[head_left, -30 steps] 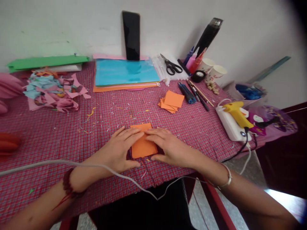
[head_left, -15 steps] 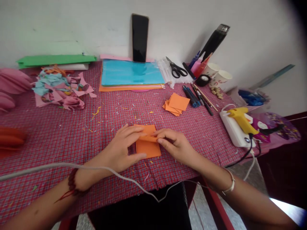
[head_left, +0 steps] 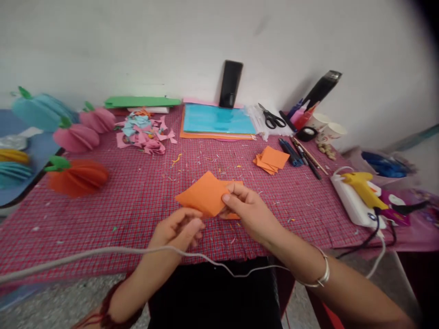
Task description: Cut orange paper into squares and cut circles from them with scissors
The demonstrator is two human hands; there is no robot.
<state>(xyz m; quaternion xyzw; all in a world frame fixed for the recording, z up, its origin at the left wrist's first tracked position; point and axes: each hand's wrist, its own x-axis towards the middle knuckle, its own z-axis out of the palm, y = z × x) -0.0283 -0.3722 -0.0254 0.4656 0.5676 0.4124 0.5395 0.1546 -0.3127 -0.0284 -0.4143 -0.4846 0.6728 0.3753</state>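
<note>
My right hand (head_left: 247,209) pinches a square of orange paper (head_left: 202,195) by its right corner and holds it tilted just above the red checked tablecloth (head_left: 137,201). More orange paper (head_left: 232,214) lies flat under that hand. Just below the lifted sheet, my left hand (head_left: 179,230) hovers with its fingers curled loosely; nothing shows in it. A small stack of orange squares (head_left: 272,159) lies further back to the right.
Paper pumpkins (head_left: 77,176) in orange, pink and blue stand at the left. Paper scraps (head_left: 144,132), coloured sheets (head_left: 217,121), a phone (head_left: 230,84), scissors (head_left: 271,118), pens (head_left: 298,153), cups (head_left: 325,130) line the back. A yellow glue gun (head_left: 361,189) rests at right. A grey cable (head_left: 103,253) crosses the front.
The right hand lifted the top orange sheet off the table and turned it leftwards. The left hand came off the paper and drew back. The camera view rose and swung left.
</note>
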